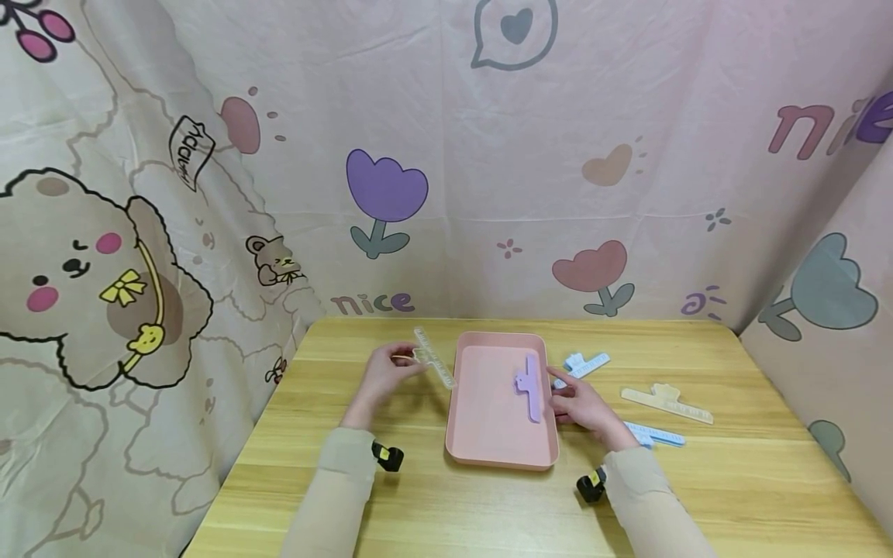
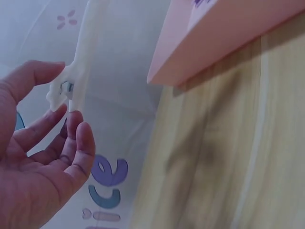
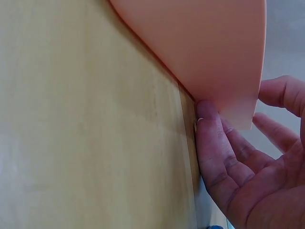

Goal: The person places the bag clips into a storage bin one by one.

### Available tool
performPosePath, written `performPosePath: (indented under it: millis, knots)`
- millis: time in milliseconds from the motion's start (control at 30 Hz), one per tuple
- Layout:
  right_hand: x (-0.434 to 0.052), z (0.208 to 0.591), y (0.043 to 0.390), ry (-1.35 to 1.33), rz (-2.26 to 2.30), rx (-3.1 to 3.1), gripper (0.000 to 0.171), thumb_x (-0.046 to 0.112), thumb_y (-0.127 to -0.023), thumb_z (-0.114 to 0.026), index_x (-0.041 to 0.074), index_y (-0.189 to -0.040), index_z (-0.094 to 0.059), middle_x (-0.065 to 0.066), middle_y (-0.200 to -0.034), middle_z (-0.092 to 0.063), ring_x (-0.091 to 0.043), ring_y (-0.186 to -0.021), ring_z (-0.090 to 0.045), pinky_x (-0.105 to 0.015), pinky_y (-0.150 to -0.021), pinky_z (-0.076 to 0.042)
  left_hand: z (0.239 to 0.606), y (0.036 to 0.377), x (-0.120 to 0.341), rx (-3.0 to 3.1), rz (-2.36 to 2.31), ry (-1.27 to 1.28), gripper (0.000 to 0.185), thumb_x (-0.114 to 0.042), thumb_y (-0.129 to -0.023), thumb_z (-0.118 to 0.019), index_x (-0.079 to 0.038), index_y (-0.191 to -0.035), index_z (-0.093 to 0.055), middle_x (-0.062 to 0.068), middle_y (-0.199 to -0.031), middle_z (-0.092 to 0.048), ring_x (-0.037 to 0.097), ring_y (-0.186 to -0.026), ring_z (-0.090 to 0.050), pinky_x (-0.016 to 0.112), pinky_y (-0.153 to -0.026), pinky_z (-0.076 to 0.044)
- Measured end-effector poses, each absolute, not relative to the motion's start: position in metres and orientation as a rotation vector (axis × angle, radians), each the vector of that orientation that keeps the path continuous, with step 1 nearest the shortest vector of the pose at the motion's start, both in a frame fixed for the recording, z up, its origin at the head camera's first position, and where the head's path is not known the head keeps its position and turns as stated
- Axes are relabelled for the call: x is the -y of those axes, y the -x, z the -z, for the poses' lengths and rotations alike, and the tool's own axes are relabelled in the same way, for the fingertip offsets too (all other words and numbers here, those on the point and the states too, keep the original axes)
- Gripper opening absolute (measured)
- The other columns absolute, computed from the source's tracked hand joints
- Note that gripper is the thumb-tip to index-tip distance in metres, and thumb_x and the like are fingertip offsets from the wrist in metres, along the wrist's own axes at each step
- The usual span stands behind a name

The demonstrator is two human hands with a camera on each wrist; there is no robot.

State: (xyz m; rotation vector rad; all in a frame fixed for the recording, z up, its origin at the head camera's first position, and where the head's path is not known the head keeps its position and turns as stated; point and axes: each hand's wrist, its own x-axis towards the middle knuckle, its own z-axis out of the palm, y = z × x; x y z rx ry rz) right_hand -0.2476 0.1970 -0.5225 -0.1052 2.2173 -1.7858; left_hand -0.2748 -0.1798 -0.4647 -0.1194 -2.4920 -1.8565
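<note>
A printed cloth [image 1: 488,155] with bears, tulips and the word "nice" hangs behind and to both sides of a wooden table [image 1: 732,480], the largest thing in view. Near the middle of the table, closer to its back edge, sits a pink tray [image 1: 488,442], a shallow rectangle with rounded corners and a low rim; the left wrist view shows its outer wall lifted slightly off the wood at one corner. Inside the tray, along its right side, lies a purple clip [image 1: 530,387], long and flat with a small bunny-shaped grip at its middle. On the table right of the tray lie three more clips of the same kind: a cream clip [image 1: 666,403] the farthest right, a blue clip [image 1: 586,364] near the tray's back right corner, and another blue clip [image 1: 659,435] toward the front, partly behind the right wrist. The right hand [image 1: 582,407] rests against the tray's right wall, fingers straight and relaxed, one fingertip [image 3: 207,112] touching the wall's lower edge where it meets the wood; it holds nothing. The left hand [image 1: 384,376] is raised just left of the tray's back left corner and pinches a pale clip [image 1: 434,356], translucent whitish with ruler-like marks, by its small grip, thumb on one side and fingertips [image 2: 76,124] on the other, the long bar slanting toward the tray's rim.
</note>
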Motion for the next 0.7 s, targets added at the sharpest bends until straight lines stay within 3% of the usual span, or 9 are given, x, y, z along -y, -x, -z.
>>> performPosePath:
  millis: [333, 700]
  knots:
    - [-0.195, 0.522, 0.247, 0.069, 1.792, -2.233, 0.071, -0.002, -0.090, -0.056, 0.004, -0.154, -0.028, -0.030, -0.119, -0.056, -0.024, -0.084, -0.066, -0.038, -0.073, -0.059, 0.452, 0.274, 0.151, 2.593, 1.853, 0.326, 0.043, -0.005, -0.073, -0.084, 0.002, -0.113, -0.069, 0.016, -0.098, -0.069, 0.021, -0.083, -0.065, 0.029, -0.073, -0.056]
    - [-0.193, 0.517, 0.239, 0.118, 1.797, -2.186, 0.074, -0.004, -0.088, -0.058, 0.000, -0.154, -0.024, -0.030, -0.116, -0.056, -0.026, -0.077, -0.067, -0.044, -0.069, -0.059, 0.448, 0.280, 0.126, 2.732, 1.702, 0.507, 0.046, -0.010, -0.076, -0.084, 0.001, -0.117, -0.069, 0.012, -0.103, -0.070, 0.020, -0.087, -0.066, 0.030, -0.078, -0.056]
